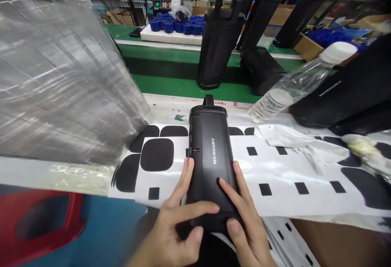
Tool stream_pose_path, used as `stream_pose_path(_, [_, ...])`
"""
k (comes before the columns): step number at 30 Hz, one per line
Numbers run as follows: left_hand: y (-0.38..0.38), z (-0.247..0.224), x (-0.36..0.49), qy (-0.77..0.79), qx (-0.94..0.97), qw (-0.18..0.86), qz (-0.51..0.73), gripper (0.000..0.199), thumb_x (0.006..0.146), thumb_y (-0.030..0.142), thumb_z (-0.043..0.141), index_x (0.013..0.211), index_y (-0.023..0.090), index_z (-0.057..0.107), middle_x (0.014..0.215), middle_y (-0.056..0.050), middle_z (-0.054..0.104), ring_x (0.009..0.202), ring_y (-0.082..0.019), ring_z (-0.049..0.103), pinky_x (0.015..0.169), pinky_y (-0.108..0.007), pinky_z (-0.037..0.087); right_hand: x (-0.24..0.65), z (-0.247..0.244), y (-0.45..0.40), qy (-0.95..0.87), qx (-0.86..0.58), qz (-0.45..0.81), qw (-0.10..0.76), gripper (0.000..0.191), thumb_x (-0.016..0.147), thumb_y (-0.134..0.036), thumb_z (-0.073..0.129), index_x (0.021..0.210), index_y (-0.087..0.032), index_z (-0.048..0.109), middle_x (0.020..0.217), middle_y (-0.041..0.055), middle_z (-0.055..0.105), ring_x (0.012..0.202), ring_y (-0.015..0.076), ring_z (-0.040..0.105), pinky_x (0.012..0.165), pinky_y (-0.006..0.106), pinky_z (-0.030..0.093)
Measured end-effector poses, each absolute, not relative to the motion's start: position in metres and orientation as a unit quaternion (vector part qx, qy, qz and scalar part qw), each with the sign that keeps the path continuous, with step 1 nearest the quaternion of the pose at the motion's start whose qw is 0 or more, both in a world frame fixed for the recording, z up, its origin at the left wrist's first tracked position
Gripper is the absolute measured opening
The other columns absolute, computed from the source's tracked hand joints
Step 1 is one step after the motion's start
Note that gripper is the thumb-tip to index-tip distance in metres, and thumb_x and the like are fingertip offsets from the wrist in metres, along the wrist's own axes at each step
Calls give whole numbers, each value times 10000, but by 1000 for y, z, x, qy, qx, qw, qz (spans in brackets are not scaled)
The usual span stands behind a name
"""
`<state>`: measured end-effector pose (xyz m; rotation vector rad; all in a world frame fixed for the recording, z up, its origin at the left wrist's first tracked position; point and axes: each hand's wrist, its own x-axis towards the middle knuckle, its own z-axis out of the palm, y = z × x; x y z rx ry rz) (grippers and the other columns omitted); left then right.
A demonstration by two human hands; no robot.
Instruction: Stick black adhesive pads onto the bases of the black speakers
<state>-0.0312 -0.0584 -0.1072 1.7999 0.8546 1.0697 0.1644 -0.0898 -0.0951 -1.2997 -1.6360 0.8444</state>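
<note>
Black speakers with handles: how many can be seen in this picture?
5, maybe more hidden: one under both hands, two upright on the green belt, one lying behind them, one far right.

matt black plastic speaker (210, 165) on glossy sticker sheet (287, 177).

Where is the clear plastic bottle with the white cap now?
In the head view the clear plastic bottle lies tilted at upper right, between the black speaker in both hands and the large black housing.
</note>
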Motion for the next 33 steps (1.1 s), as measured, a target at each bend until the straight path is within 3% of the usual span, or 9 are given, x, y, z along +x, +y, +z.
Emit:
stream_pose_path(3, [-61,-106,-23,362,715,397,448,337,884,288,574,1192,331,705,1700,32,141,1485,-356,362,1216,-524,328,160,-92,-91,-640,-529,346,437,493,1023,-467,464,1510,-459,385,1707,-141,89,1556,186,161,1229,281,252])
stream_pose_path(8, [-59,-105,-37,331,760,408,382,486,871,208,538,1339,321,606,1715,15,12,1546,-368,189,1241,-536,242,156,-91,-90,-618,-530,360,456,462,1026,-461,454,1487,-451,432,1705,-122,119,1563,240,135,1263,414,199])
stream_pose_path(12, [-57,-115,-44,333,703,510,366,758,928,448,523,1586,332,165,1716,2,-37,1575,-332,-23,1259,-557,41,146,-93,-94,-542,-547,394,502,452,1049,-500,330,1490,-468,420,1687,-140,199,1563,204,135,1267,409,186])
stream_pose_path(15, [-56,-119,-32,348,663,562,352,956,890,656,508,1575,360,-90,1697,18,-179,1552,-370,-170,1227,-629,-68,146,-91,-98,-459,-559,434,537,469,1055,-502,273,1510,-474,384,1674,-135,245,1560,196,147,1270,439,153])
stream_pose_path(17, [-57,-112,-20,374,660,554,342,939,887,674,503,1566,401,-85,1691,42,-195,1549,-382,-177,1216,-666,-57,155,-87,-97,-418,-579,460,527,449,1055,-477,316,1491,-472,422,1660,-133,288,1553,187,183,1268,422,140])
stream_pose_path(21, [-60,-82,-2,427,678,510,314,808,938,606,448,1579,390,6,1705,13,-112,1571,-366,-70,1224,-670,7,188,-72,-86,-435,-593,485,473,623,976,-678,351,1518,-380,419,1608,-2,422,1497,282,346,1200,497,356])
stream_pose_path(26, [-51,-66,13,401,705,497,308,612,966,640,338,1542,450,254,1700,34,148,1576,-328,107,1242,-628,168,207,-54,-61,-439,-648,468,410,950,846,-695,629,1607,-318,204,1685,23,226,1551,294,184,1256,526,205])
stream_pose_path(30, [-26,-87,41,480,509,608,374,841,900,632,558,1579,297,191,1701,-53,131,1555,-310,190,1283,-561,174,211,-51,-49,-388,-625,561,380,1110,811,-679,683,1624,-248,62,1696,33,171,1557,221,167,1229,432,322])
stream_pose_path(33, [-17,-99,61,447,460,647,413,866,905,629,547,1581,247,163,1694,-52,160,1569,-267,149,1311,-500,118,214,-59,-55,-373,-612,551,428,1051,818,-624,706,1618,-227,152,1689,24,197,1550,213,195,1241,395,296])
